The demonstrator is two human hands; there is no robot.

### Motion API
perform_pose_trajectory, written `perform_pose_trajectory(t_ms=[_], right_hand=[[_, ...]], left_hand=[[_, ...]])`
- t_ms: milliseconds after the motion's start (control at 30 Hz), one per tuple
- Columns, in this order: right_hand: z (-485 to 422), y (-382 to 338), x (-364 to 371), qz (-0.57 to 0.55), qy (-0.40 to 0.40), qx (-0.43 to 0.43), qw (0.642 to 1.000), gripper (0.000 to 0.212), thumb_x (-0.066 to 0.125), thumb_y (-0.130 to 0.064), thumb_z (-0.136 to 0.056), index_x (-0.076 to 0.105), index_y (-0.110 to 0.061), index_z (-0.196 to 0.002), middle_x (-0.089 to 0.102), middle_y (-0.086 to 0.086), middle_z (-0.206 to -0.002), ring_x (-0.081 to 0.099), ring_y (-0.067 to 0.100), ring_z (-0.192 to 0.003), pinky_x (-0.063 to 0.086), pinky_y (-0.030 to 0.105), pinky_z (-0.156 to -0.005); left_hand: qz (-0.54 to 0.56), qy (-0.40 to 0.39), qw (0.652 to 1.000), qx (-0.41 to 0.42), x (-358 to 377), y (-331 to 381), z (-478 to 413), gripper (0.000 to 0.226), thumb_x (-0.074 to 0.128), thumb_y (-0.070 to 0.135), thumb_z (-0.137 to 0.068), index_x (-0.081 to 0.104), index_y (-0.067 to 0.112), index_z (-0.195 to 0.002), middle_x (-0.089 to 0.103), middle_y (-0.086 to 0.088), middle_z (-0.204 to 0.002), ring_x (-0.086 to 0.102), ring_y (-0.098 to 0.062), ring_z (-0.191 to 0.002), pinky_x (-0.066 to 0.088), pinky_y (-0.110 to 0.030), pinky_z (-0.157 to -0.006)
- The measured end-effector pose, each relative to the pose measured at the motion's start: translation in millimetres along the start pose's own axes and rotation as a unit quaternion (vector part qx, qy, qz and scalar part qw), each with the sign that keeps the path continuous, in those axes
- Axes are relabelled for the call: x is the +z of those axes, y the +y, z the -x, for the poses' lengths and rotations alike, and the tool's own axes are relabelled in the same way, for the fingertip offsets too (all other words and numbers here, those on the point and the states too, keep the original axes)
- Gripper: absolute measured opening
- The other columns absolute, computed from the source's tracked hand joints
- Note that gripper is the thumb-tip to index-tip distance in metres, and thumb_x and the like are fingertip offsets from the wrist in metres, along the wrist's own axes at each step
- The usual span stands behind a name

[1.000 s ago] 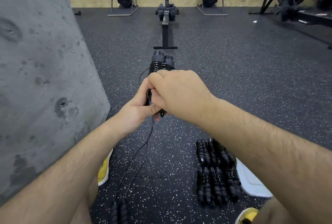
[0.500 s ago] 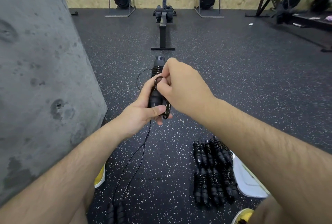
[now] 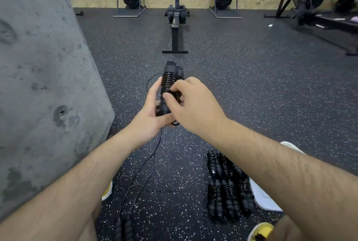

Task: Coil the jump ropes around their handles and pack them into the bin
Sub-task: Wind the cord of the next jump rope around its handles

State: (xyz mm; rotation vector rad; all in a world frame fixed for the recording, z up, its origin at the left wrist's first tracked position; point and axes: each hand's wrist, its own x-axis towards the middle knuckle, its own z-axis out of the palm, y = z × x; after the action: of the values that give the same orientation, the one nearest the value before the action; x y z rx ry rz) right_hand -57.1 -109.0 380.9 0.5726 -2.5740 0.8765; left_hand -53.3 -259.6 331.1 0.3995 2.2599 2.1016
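A black jump rope with its two handles (image 3: 170, 78) held side by side stands upright in front of me, cord wound around the upper half. My left hand (image 3: 150, 117) grips the lower part of the handles. My right hand (image 3: 190, 105) pinches the loose cord end against the coil. Several coiled jump ropes (image 3: 226, 188) lie in a pile on the floor at lower right. Another uncoiled rope's cord (image 3: 143, 169) trails over the floor to two handles (image 3: 123, 228) near my left knee. No bin is in view.
A large grey concrete block (image 3: 38, 86) fills the left side. A rowing machine (image 3: 176, 20) stands ahead on the speckled black floor, with more machines along the plywood back wall. A white object (image 3: 263, 196) lies beside the rope pile. My yellow shoes (image 3: 259, 232) show at the bottom.
My right hand swung round the handles, from in front of them up to the top and down again, laying cord on the coil. The left hand kept its hold.
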Motion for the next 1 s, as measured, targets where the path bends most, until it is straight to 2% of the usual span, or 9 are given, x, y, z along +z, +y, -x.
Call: perform_pose_trajectory(t_ms=[100, 233, 367, 467, 567, 700, 800, 867, 1000], right_hand=[[3.2, 5.9, -6.8, 0.003, -0.016, 0.031, 0.999, 0.029, 0.065, -0.045, -0.089, 0.059, -0.021, -0.105, 0.056, -0.003, -0.099, 0.054, 0.015, -0.089, 0.043, 0.03, -0.077], [8.0, 25.1, -12.5, -0.039, -0.014, 0.095, 0.995, 0.045, 0.072, -0.032, -0.086, 0.047, -0.021, -0.123, 0.062, -0.003, -0.111, 0.059, 0.016, -0.097, 0.044, 0.029, -0.08], [15.1, 46.7, -16.9, -0.101, -0.001, 0.119, 0.988, 0.055, 0.064, -0.015, -0.086, 0.039, -0.04, -0.128, 0.064, -0.004, -0.107, 0.063, 0.018, -0.087, 0.051, 0.031, -0.075], [21.5, 66.5, -20.1, -0.147, -0.035, 0.135, 0.979, 0.064, 0.058, -0.005, -0.084, 0.042, -0.047, -0.131, 0.064, -0.009, -0.107, 0.064, 0.011, -0.076, 0.05, 0.025, -0.062], [29.2, 95.0, -17.8, -0.168, -0.078, 0.166, 0.969, 0.068, 0.057, 0.0, -0.085, 0.043, -0.046, -0.133, 0.061, -0.014, -0.104, 0.065, 0.009, -0.078, 0.054, 0.027, -0.063], [35.6, 131.0, -6.3, -0.188, -0.114, 0.236, 0.947, 0.063, 0.06, 0.001, -0.082, 0.045, -0.037, -0.131, 0.062, -0.001, -0.098, 0.061, 0.013, -0.074, 0.053, 0.026, -0.062], [50.1, 156.8, 19.8, -0.228, -0.11, 0.317, 0.914, 0.069, 0.069, -0.019, -0.066, 0.045, -0.038, -0.128, 0.066, 0.004, -0.101, 0.067, 0.02, -0.087, 0.057, 0.037, -0.078], [67.4, 181.6, 44.5, -0.228, -0.11, 0.351, 0.902, 0.079, 0.069, -0.031, -0.053, 0.044, -0.04, -0.127, 0.068, 0.005, -0.105, 0.068, 0.021, -0.088, 0.058, 0.037, -0.08], [107.8, 232.1, 98.1, -0.194, -0.165, 0.381, 0.889, 0.07, 0.066, -0.006, -0.073, 0.04, -0.038, -0.129, 0.069, 0.007, -0.1, 0.062, 0.017, -0.068, 0.052, 0.028, -0.062]], left_hand=[[0.008, 0.009, 1.0, -0.002, 5.2, -0.6, -7.1, 0.1, 0.066, -0.008, -0.088, 0.018, 0.049, -0.156, 0.056, -0.016, -0.127, 0.067, -0.013, -0.099, 0.058, -0.036, -0.087], [-0.011, 0.024, 0.999, 0.018, 20.4, -5.0, -16.5, 0.087, 0.069, 0.003, -0.086, 0.037, 0.059, -0.145, 0.048, -0.014, -0.13, 0.066, -0.024, -0.105, 0.058, -0.046, -0.091], [-0.041, 0.031, 0.999, 0.015, 36.6, -14.1, -25.7, 0.076, 0.074, 0.019, -0.081, 0.044, 0.06, -0.138, 0.046, -0.015, -0.129, 0.063, -0.031, -0.111, 0.058, -0.054, -0.092], [0.011, 0.046, 0.999, -0.013, 46.2, -21.6, -33.0, 0.069, 0.07, 0.004, -0.091, 0.05, 0.055, -0.134, 0.047, -0.01, -0.111, 0.06, -0.022, -0.095, 0.061, -0.056, -0.082], [0.009, 0.05, 0.997, -0.05, 60.5, -34.9, -42.3, 0.074, 0.064, -0.004, -0.093, 0.052, 0.063, -0.122, 0.05, -0.009, -0.11, 0.06, -0.021, -0.087, 0.06, -0.061, -0.077], [0.004, 0.037, 0.991, -0.13, 85.2, -73.4, -57.6, 0.065, 0.065, -0.004, -0.093, 0.051, 0.045, -0.134, 0.062, -0.009, -0.12, 0.069, -0.027, -0.097, 0.062, -0.052, -0.079], [0.007, 0.039, 0.984, -0.174, 103.5, -110.5, -62.7, 0.06, 0.07, 0.0, -0.09, 0.052, 0.027, -0.14, 0.064, -0.006, -0.108, 0.068, -0.023, -0.091, 0.058, -0.039, -0.07], [-0.021, 0.029, 0.981, -0.191, 114.2, -144.6, -61.6, 0.057, 0.073, 0.004, -0.089, 0.053, 0.027, -0.138, 0.061, -0.002, -0.103, 0.066, -0.023, -0.094, 0.059, -0.043, -0.079], [-0.068, -0.006, 0.964, -0.256, 127.7, -221.2, -46.5, 0.059, 0.07, 0.004, -0.09, 0.051, 0.026, -0.14, 0.06, 0.0, -0.104, 0.064, -0.025, -0.09, 0.054, -0.051, -0.091]])
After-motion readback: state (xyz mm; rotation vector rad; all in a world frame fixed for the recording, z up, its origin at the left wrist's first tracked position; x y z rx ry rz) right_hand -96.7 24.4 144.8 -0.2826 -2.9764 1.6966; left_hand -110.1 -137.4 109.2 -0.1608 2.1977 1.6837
